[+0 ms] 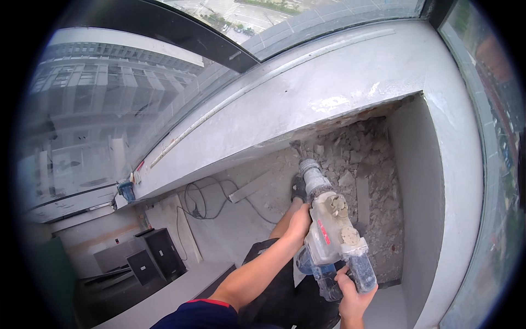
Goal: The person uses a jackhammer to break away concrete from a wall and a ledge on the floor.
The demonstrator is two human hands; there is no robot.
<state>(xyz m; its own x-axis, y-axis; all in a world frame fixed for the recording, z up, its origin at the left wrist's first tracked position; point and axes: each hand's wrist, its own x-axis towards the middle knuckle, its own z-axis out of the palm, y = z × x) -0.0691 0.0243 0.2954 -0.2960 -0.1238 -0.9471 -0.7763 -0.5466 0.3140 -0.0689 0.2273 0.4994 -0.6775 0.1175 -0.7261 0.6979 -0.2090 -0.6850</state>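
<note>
- While both hands are gripping it, a dusty white rotary hammer [332, 230] is pointing downward and away from the person, its bit end [298, 148] sitting at the edge of a heap of broken rubble [359, 164].
- The left hand [300, 220] is wrapping around the side of the tool's body, on or near a side grip that the hand itself is hiding; its fingers are closing on the tool, not spread.
- The right hand [350, 290] is clutching the blue-and-clear rear handle [342, 279] at the tool's near end, fingers curling tight around it.
- The tool is lying between the two hands, the grey chuck collar [312, 175] leading toward the rubble and the handle nearest the person.
- The rubble is filling a recess under a pale concrete sill [307, 93], with a plastered side wall [419, 181] standing just to its right.
- A dark shoe [298, 189] is standing on the dusty floor just beside the chuck, touching the edge of the debris.
- A black cable [205, 200] is looping across the floor to the left of the tool, near a flat pale strip [249, 187] lying loose.
- Large window glass [87, 109] is rising above the sill, with buildings showing beyond it.
- Dark boxes [156, 257] are standing well apart at the lower left.
</note>
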